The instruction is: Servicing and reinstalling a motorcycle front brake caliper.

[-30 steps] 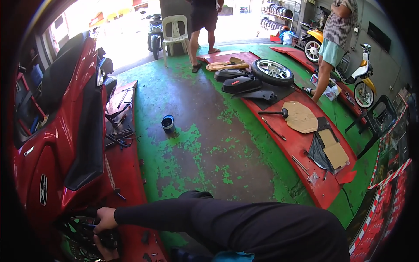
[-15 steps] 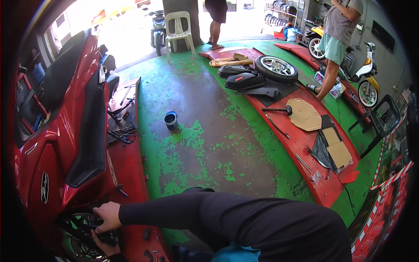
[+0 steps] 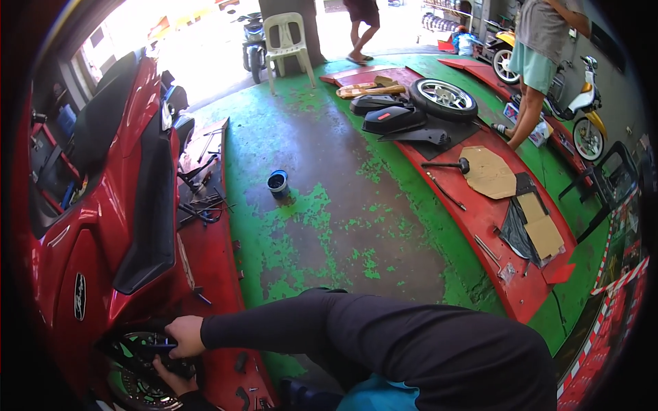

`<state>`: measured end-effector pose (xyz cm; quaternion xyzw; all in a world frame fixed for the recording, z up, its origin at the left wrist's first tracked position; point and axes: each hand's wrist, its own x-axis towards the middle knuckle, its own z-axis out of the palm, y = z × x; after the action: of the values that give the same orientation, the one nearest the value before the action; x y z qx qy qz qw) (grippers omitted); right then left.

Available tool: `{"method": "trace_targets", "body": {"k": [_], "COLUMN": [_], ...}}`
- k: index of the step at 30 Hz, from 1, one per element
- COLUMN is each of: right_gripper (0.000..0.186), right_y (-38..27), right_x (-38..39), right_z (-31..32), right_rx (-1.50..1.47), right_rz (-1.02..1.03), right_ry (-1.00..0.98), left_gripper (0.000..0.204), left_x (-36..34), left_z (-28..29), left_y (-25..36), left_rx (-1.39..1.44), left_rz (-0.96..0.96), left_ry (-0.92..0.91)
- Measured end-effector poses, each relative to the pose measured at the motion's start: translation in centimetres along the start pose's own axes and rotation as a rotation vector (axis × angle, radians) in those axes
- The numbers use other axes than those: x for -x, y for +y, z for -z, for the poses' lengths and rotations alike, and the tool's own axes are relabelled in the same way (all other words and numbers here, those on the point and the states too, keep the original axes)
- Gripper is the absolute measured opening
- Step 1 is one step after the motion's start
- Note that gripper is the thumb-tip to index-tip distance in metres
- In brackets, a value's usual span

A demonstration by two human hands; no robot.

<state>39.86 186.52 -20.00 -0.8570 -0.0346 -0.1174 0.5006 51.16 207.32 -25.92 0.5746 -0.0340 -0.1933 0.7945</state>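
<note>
At the lower left, both my hands are at the front wheel area of a red scooter [image 3: 103, 226]. My right hand [image 3: 186, 335], its dark-sleeved arm stretched across from the right, is closed on a slim tool with a blue part [image 3: 162, 347]. Below it, my left hand [image 3: 173, 377] has its fingers closed around a dark part like a brake caliper [image 3: 179, 366], mostly hidden in shadow. A drilled brake disc [image 3: 130, 390] lies just left of both hands. What the tool's tip touches cannot be seen.
Loose tools [image 3: 205, 205] lie on the red lift platform [image 3: 223, 274] beside the scooter. A small blue tub [image 3: 278, 183] stands on the green floor. The right-hand platform carries a wheel [image 3: 444, 99], a mallet [image 3: 463, 165] and cardboard [image 3: 491, 172]. A person [image 3: 538, 61] stands beyond it.
The view has shifted a little, so the whole scene sits slightly farther right. My hands stay at the brake disc, with the blue part of the tool now showing more plainly.
</note>
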Motion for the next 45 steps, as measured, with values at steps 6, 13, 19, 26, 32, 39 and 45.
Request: {"method": "trace_targets", "body": {"k": [6, 13, 19, 26, 32, 39, 45], "right_gripper": [0.047, 0.042, 0.041, 0.053, 0.060, 0.064, 0.062], "right_y": [0.2, 1.1, 0.9, -0.4, 1.0, 3.0, 2.4], "right_x": [0.1, -0.7, -0.6, -0.3, -1.6, -2.7, -3.1], "right_z": [0.4, -0.8, 0.6, 1.4, -0.9, -1.5, 0.8], "right_rx": [-0.071, -0.054, -0.060, -0.103, -0.208, -0.460, -0.592], "right_rz": [0.015, 0.043, 0.087, -0.062, -0.093, -0.052, -0.158], "right_ry": [-0.006, -0.045, -0.042, -0.025, -0.002, -0.044, -0.149], "left_gripper": [0.050, 0.039, 0.032, 0.069, 0.070, 0.060, 0.043], "left_x": [-1.6, -0.9, -1.4, 1.8, 0.7, 2.5, 3.3], "left_z": [1.0, 0.1, 2.3, -4.6, -2.9, -3.7, -5.1], "left_y": [-1.6, -1.6, -3.2, -0.3, -0.8, 0.6, 0.7], "left_rx": [-0.069, 0.036, -0.567, -0.384, -0.387, -0.218, 0.085], "left_rz": [-0.083, 0.000, -0.581, -0.325, -0.245, -0.332, -0.294], "left_ry": [-0.108, -0.043, -0.117, 0.005, 0.127, -0.131, -0.245]}}
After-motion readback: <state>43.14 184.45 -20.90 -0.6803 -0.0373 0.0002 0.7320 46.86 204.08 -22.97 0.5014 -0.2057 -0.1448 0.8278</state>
